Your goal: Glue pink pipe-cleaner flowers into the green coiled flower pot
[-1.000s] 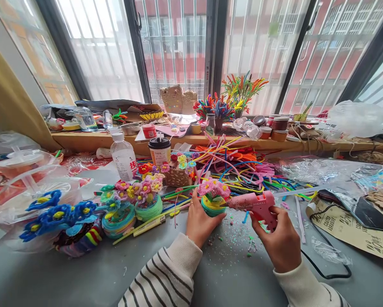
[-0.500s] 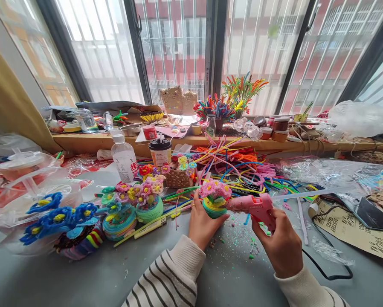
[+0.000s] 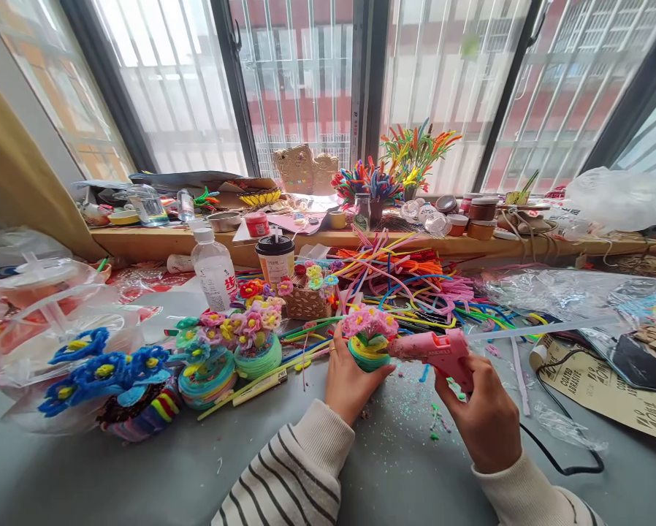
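Note:
My left hand (image 3: 351,380) is closed around the side of a small pipe-cleaner flower pot (image 3: 369,358), banded in teal and yellow, with pink flowers (image 3: 370,321) on top. In my right hand (image 3: 486,413) is a pink hot glue gun (image 3: 435,349), its fingers wrapped round the handle. A long translucent glue stick (image 3: 541,332) juts from the gun's back. The gun's nozzle points left at the pot's right rim; whether it touches cannot be made out. Glitter and small crumbs (image 3: 410,424) lie scattered on the table between my hands.
Left of my hands stand more pipe-cleaner pots (image 3: 204,376), one with blue flowers (image 3: 103,369). Behind are a water bottle (image 3: 212,270), a lidded cup (image 3: 276,257) and heaped loose pipe cleaners (image 3: 410,277). A black cord (image 3: 558,464), sandpaper (image 3: 607,387) and a phone-like dark slab (image 3: 635,365) lie right.
Both hands, the pot and the glue gun hold nearly the same places. The whole view has shifted very slightly; the grips look unchanged.

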A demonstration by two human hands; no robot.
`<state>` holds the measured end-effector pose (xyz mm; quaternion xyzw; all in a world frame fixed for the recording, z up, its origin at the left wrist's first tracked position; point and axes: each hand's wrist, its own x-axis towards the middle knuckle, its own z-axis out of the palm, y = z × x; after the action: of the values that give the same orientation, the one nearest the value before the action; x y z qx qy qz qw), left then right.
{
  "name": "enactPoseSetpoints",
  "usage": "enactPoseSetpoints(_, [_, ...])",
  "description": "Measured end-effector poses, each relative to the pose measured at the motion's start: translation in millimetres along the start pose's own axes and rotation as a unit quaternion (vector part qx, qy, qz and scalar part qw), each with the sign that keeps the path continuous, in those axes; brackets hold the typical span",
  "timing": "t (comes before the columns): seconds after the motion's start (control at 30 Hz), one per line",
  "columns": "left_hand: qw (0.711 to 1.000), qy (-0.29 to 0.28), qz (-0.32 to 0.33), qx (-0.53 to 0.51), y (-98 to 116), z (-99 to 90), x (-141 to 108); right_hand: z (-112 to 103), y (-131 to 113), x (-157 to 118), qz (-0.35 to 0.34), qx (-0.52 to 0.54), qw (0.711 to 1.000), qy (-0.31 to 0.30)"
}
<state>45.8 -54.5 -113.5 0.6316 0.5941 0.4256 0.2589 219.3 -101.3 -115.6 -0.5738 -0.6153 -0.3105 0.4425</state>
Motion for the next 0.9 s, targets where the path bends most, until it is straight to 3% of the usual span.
enactPoseSetpoints(0.9, [0.999,0.007,-0.001,-0.033,0.6,-1.1,1.0,-1.9,0.2,-1.4,-0.014,0.02,1.0,0.001])
